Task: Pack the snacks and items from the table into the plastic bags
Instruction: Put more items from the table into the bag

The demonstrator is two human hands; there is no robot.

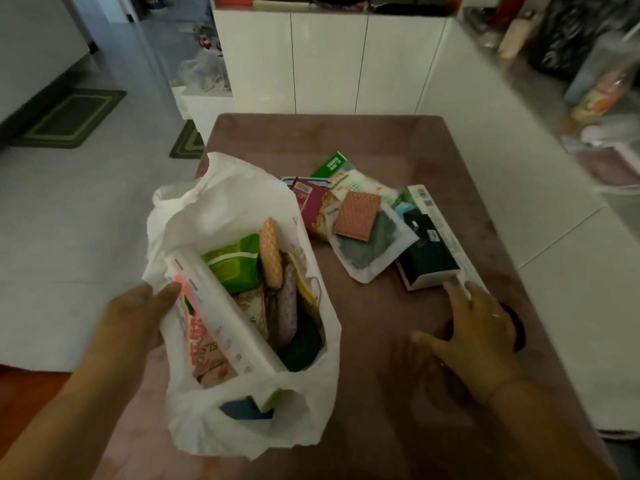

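Hands: left hand point(138, 317) grips the white plastic bag point(242, 341) wall, right hand point(474, 327) spread, fingertips at dark-green box point(433, 251); pinch its near end, tilt in upright.

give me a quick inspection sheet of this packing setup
surface: brown table, partly covered
job's things: white bag open, part full of packets; dark box, pink packet and other packets loose on the table
clutter: dark round thing under the right hand, unclear
grips: left hand holds the bag's side; right hand open, fingertips at the box
cables: nothing seen
surroundings: white cabinets, floor mats, cluttered counter at right
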